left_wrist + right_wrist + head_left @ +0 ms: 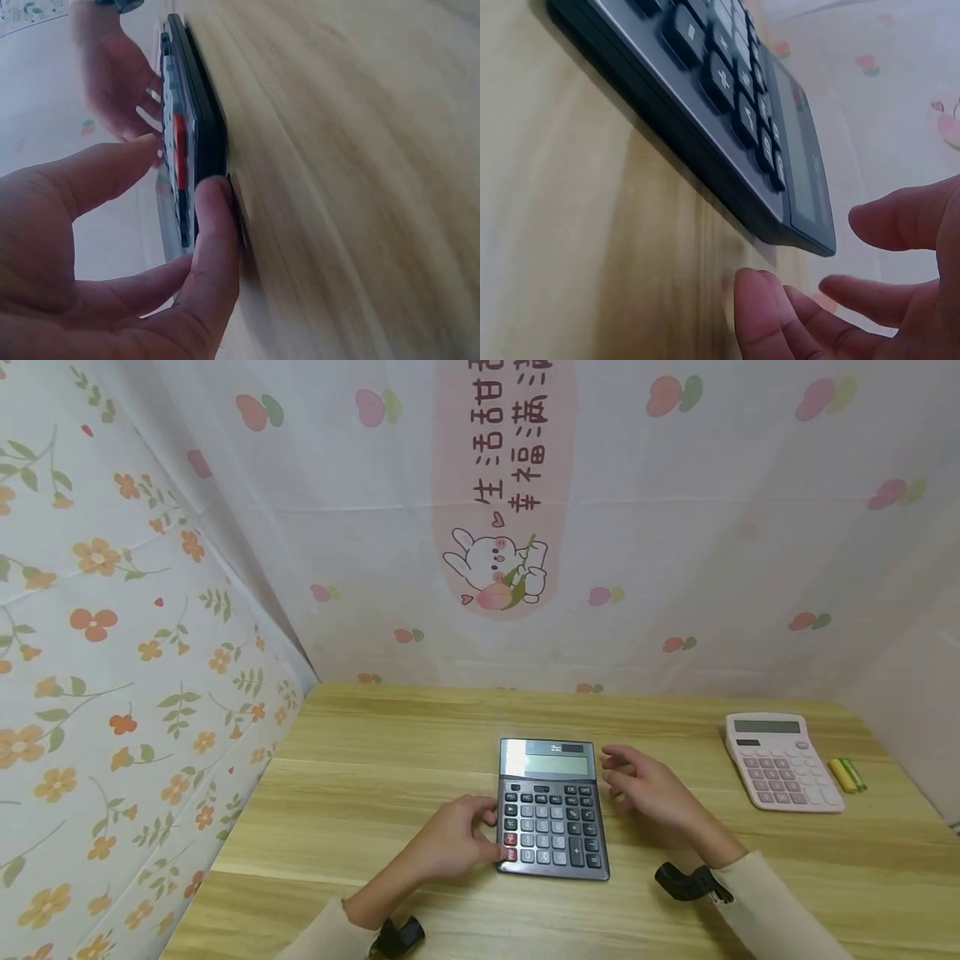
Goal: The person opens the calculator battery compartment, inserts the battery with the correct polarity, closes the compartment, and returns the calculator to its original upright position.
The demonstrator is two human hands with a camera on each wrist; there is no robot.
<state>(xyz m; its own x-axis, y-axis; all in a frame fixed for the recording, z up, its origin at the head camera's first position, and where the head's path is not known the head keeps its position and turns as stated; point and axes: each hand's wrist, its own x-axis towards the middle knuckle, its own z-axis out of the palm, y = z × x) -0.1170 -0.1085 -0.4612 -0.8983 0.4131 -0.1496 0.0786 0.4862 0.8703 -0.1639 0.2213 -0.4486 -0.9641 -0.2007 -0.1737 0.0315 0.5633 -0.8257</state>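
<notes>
**Left hand (453,842) on the calculator (555,814), right hand (648,785) free**

It lies on the surface (375,760) between the two. The left pinches its edge; whether the thumb (112,171) actually presses a key is hard to tell. The right's fingers are loosely spread, just off the opposite side; best bring them in level, gripping the rim. The underside is hidden.
</notes>
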